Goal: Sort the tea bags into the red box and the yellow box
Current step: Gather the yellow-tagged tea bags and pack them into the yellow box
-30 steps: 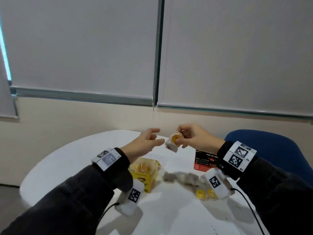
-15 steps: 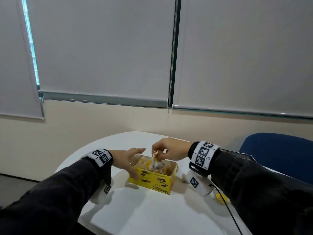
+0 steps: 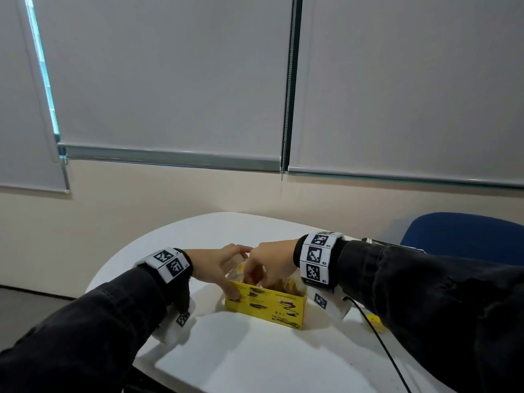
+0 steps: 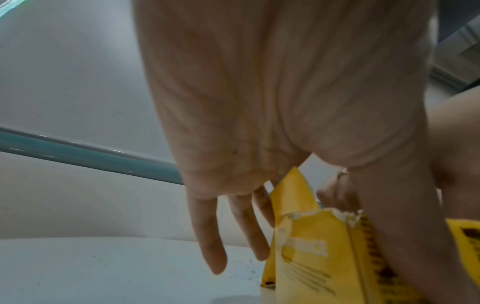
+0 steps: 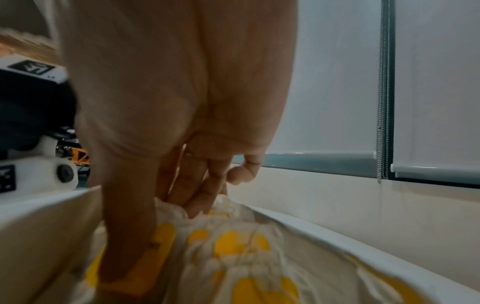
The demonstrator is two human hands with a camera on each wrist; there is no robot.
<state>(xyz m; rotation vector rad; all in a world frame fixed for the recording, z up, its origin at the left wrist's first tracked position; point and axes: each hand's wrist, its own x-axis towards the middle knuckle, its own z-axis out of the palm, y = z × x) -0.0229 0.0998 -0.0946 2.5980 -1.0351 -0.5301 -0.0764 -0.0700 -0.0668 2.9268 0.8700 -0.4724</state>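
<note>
Now yellow box (image 3: 266,304) on white table (image 3: 241,355), right between my hands; left hand (image 3: 215,263) steadies box's left end, thumb on front wall, fingers (image 4: 210,236) straight down beside torn flap; right hand (image 3: 269,265) reaches down inside box, fingertips (image 5: 200,197) pinching top of tea bag (image 5: 226,207); only right wrist view shows box's inside: white crinkled bags with yellow discs piled up; lone yellow tag (image 3: 374,321) lies right of box.

yellow box (image 3: 272,306) mouth: crowded, both hands inside | near table (image 3: 255,361): open
</note>
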